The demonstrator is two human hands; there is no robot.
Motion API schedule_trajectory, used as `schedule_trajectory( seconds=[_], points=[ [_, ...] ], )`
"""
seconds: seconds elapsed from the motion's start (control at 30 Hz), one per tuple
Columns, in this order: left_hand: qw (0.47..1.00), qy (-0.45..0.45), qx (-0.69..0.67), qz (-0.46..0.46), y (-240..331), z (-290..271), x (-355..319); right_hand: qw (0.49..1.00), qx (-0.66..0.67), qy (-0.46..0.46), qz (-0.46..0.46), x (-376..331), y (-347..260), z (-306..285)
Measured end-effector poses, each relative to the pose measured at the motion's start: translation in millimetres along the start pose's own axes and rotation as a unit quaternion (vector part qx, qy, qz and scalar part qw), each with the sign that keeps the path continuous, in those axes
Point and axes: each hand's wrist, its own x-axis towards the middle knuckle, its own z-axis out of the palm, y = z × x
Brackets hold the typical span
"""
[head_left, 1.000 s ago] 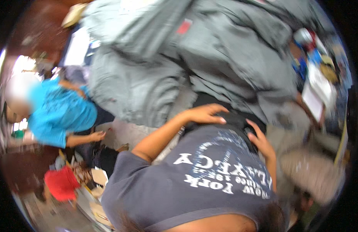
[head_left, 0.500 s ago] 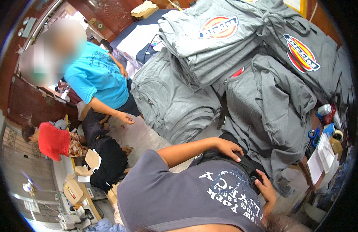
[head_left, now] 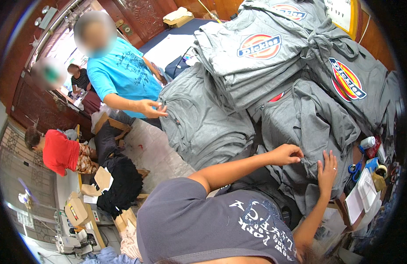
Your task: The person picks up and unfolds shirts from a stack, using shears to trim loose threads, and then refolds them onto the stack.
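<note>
My right hand (head_left: 327,170), with a ring on one finger, lies with its fingers stretched over the loose grey shirt (head_left: 311,119) in front of me. To its left, my left hand (head_left: 288,154) hovers at the near part of this shirt, its fingers loosely bent. Nothing shows between them, and I cannot tell whether they touch the cloth. Beyond the loose shirt rises a tall stack of folded grey shirts (head_left: 243,68) with a colourful oval print on top. A lower stack of grey shirts (head_left: 208,114) stands to its left.
A person in a turquoise shirt (head_left: 126,77) holds a hand beside the lower stack. Farther left, a person in red (head_left: 60,152) bends near a black cloth heap (head_left: 120,185). Blue scissors (head_left: 355,170), a tape roll (head_left: 381,170) and white papers (head_left: 361,189) lie at the right.
Both my hands have risen from my lap to the loose grey shirt. The person in turquoise has raised a hand toward the lower stack. My view has shifted slightly.
</note>
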Motion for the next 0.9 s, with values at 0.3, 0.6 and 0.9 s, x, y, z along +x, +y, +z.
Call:
schedule_trajectory(
  seconds=[0.3,0.6,0.9],
  points=[
    [0.987,-0.158,-0.026,-0.019,-21.7,31.7,-19.1,0.996,-0.088,0.014,0.017,-7.7,7.0,19.1],
    [0.876,-0.481,0.043,0.022,-25.6,94.8,-28.9,0.996,-0.083,0.001,0.028,-8.5,4.8,16.2],
    [0.874,-0.485,0.010,0.030,-34.7,94.3,-28.1,0.997,-0.070,0.004,0.040,-5.8,-1.1,12.7]
  ],
)
